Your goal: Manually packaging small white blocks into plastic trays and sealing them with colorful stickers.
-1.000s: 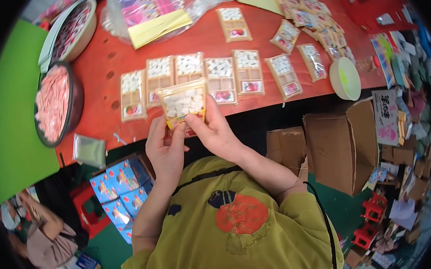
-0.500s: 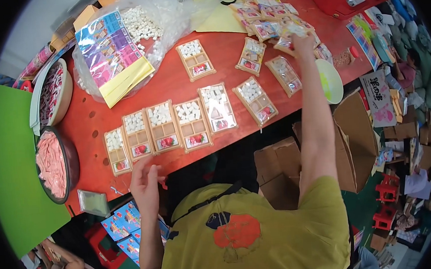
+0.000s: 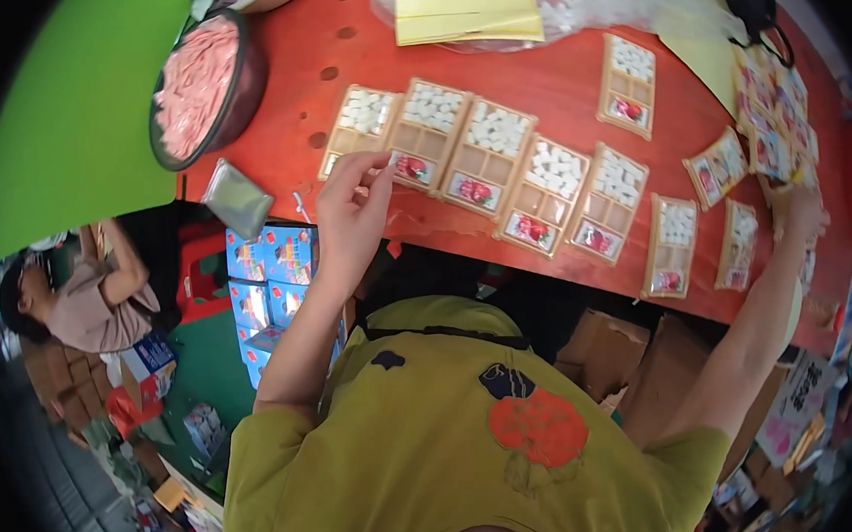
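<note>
My left hand [image 3: 355, 212] hovers at the lower end of the leftmost tan compartment tray [image 3: 364, 112] and hides part of it. Its fingers are loosely bent, with a gap to the thumb and nothing seen between them. Beside it stands a slanting row of similar trays [image 3: 485, 153], each with small white pieces at the top and a red strawberry picture at the bottom. My right hand [image 3: 798, 210] reaches to the table's right side, at the lower edge of a pile of filled packs [image 3: 777, 123]. Its fingers are blurred, so what they grip is unclear.
A dark tub of pink packets [image 3: 201, 89] stands at the left, near a clear flat case [image 3: 236, 197]. Yellow-edged printed sheets [image 3: 468, 16] lie at the back. Blue boxes [image 3: 274, 277] are stacked below the table. Another person [image 3: 92, 289] sits at far left.
The view has swung, so the table appears shifted and turned. My left hand has come over the leftmost tray's lower end. My right hand remains by the packs at the right.
</note>
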Action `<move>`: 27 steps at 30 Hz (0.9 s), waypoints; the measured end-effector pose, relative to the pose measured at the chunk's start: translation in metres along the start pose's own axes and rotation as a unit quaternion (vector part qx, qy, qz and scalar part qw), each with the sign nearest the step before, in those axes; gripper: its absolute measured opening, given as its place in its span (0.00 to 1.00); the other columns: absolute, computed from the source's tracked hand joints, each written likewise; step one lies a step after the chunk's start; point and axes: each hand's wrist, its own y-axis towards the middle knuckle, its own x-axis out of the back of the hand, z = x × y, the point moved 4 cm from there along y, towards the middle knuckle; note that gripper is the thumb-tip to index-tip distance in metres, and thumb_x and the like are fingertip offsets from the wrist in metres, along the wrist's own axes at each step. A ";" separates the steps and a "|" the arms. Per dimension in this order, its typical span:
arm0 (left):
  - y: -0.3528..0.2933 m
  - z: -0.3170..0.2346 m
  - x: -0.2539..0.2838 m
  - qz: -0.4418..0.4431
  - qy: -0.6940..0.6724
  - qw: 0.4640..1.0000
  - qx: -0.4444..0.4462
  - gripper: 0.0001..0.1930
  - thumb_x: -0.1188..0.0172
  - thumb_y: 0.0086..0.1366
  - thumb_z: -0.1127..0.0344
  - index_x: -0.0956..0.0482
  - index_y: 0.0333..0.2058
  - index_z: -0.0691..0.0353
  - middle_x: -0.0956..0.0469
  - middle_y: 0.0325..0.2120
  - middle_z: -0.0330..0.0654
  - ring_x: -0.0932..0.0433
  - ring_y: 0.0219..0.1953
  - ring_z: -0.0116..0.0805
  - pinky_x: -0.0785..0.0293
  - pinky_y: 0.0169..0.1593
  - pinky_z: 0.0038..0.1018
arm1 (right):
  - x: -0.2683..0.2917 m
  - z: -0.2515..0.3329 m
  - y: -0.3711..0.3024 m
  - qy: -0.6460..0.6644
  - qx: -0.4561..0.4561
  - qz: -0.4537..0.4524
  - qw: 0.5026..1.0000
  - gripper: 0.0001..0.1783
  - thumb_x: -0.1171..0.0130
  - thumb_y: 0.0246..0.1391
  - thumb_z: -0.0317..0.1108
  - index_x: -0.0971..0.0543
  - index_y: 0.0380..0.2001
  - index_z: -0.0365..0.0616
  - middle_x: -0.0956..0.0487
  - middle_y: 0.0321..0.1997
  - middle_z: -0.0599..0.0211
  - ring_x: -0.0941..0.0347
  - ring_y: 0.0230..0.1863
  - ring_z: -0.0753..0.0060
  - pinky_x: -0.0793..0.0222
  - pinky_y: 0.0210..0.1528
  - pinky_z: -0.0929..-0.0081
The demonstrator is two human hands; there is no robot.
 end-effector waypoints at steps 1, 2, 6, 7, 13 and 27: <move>0.006 0.002 0.002 -0.013 0.006 1.000 0.002 0.07 0.39 0.64 0.75 0.19 0.41 0.66 0.23 0.34 0.38 0.26 0.33 0.22 0.31 0.32 0.17 | -0.006 -0.007 0.006 0.055 -0.023 -0.077 0.995 0.43 0.39 0.40 0.71 0.22 0.54 0.54 0.30 0.60 0.43 0.37 0.61 0.35 0.38 0.59 0.40; 0.013 0.004 0.005 -0.020 0.005 1.000 0.000 0.07 0.39 0.64 0.75 0.19 0.41 0.66 0.23 0.34 0.38 0.26 0.33 0.22 0.31 0.32 0.17 | -0.001 -0.009 0.007 0.108 -0.046 -0.154 0.981 0.37 0.39 0.46 0.65 0.22 0.53 0.53 0.29 0.59 0.44 0.37 0.61 0.35 0.38 0.59 0.40; 0.049 0.020 0.018 -0.057 0.041 0.997 -0.033 0.07 0.38 0.63 0.73 0.18 0.39 0.67 0.22 0.33 0.39 0.27 0.30 0.24 0.29 0.34 0.21 | 0.069 0.061 -0.039 0.320 0.254 -0.294 0.864 0.20 0.40 0.56 0.39 0.22 0.50 0.42 0.23 0.50 0.47 0.29 0.55 0.44 0.36 0.60 0.50; 0.062 0.022 0.015 -0.051 0.029 0.998 -0.026 0.07 0.38 0.63 0.71 0.18 0.39 0.67 0.21 0.33 0.40 0.26 0.30 0.24 0.29 0.35 0.22 | 0.116 0.103 -0.081 0.406 0.325 -0.253 0.816 0.18 0.40 0.56 0.35 0.22 0.49 0.39 0.22 0.48 0.49 0.27 0.53 0.47 0.36 0.60 0.53; 0.154 0.024 -0.026 -0.002 -0.016 0.997 0.075 0.16 0.35 0.63 0.60 0.20 0.42 0.69 0.19 0.28 0.39 0.26 0.22 0.21 0.31 0.24 0.20 | 0.193 0.271 -0.242 0.507 0.485 -0.106 0.705 0.14 0.38 0.56 0.33 0.21 0.45 0.42 0.26 0.55 0.51 0.30 0.56 0.49 0.35 0.58 0.58; 0.243 0.055 -0.060 -0.095 0.034 0.988 0.113 0.21 0.28 0.51 0.61 0.18 0.40 0.70 0.16 0.33 0.48 0.18 0.35 0.32 0.23 0.40 0.28 | 0.223 0.426 -0.272 0.629 0.455 0.047 0.629 0.10 0.44 0.58 0.30 0.20 0.39 0.35 0.21 0.41 0.49 0.23 0.43 0.48 0.27 0.46 0.60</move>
